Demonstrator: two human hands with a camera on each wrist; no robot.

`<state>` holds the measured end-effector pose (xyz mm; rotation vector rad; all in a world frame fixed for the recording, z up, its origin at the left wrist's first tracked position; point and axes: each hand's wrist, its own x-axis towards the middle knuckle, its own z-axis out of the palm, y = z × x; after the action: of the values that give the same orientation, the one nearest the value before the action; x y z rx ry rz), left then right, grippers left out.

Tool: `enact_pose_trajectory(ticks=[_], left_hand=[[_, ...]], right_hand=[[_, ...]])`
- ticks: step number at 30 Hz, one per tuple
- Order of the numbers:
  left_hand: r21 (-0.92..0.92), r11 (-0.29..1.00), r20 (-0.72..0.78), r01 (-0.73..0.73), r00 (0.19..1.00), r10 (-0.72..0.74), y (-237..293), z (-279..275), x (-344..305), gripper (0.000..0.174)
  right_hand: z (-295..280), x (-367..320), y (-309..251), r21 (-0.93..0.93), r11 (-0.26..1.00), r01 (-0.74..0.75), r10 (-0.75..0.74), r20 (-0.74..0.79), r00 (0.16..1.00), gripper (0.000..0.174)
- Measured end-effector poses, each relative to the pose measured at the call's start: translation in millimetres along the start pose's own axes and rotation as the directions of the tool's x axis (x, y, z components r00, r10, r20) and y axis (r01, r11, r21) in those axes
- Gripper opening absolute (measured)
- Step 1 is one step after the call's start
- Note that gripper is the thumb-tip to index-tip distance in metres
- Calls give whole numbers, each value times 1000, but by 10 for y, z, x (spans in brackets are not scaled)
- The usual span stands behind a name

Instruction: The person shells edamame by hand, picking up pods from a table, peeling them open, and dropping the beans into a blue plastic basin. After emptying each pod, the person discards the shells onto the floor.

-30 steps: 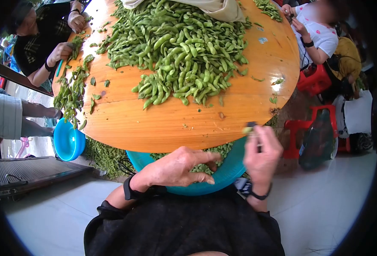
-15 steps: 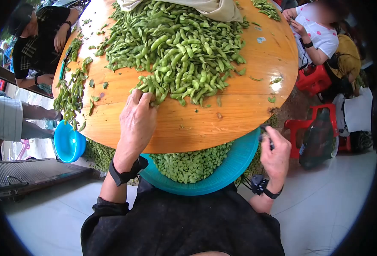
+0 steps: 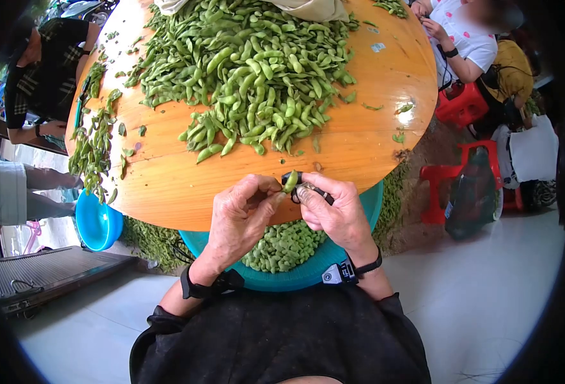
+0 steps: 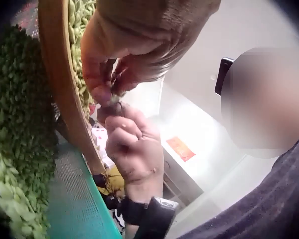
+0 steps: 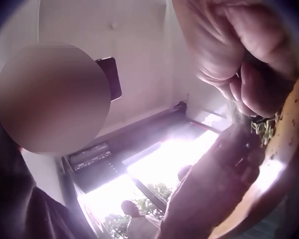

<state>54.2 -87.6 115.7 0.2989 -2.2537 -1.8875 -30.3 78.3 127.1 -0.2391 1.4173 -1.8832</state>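
In the head view both hands meet above the table's near edge, in front of the pile of green edamame pods [image 3: 250, 83]. My left hand [image 3: 241, 214] pinches one edamame pod [image 3: 291, 180] between thumb and fingers. Beside it my right hand [image 3: 337, 214] grips a small black tool [image 3: 321, 194], its dark end right at the pod; its exact kind is partly hidden by the fingers. Below the hands a teal basin [image 3: 282, 280] holds shelled green beans [image 3: 282, 246]. The left wrist view shows the fingertips of both hands close together.
The round wooden table [image 3: 372, 144] carries loose pods [image 3: 94, 153] at its left edge. A blue basin [image 3: 99, 219] stands at left, and a red stool [image 3: 436, 192] with a dark bag [image 3: 473, 198] at right. Other people sit left and right of the table.
My left hand went from over the basin to the pile's near edge, then came back with a pod. My right hand moved left with the black tool to meet it.
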Motion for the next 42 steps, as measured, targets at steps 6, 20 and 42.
enact_pose_trajectory(ticks=[6, 20, 42], left_hand=[[216, 942, -60, -256, 960, 274, -46, 101, -5, 7], [-414, 892, 102, 184, 983, -156, 34, 72, 53, 11], [-67, 981, 195, 181, 967, -165, 64, -10, 87, 15]], right_hand=[[-28, -6, 74, -26, 999, 45, -45, -16, 999, 24], [-94, -34, 85, -484, 845, 226, -250, 14, 968, 16], [-41, -93, 8, -679, 592, 434, -464, 152, 872, 14]])
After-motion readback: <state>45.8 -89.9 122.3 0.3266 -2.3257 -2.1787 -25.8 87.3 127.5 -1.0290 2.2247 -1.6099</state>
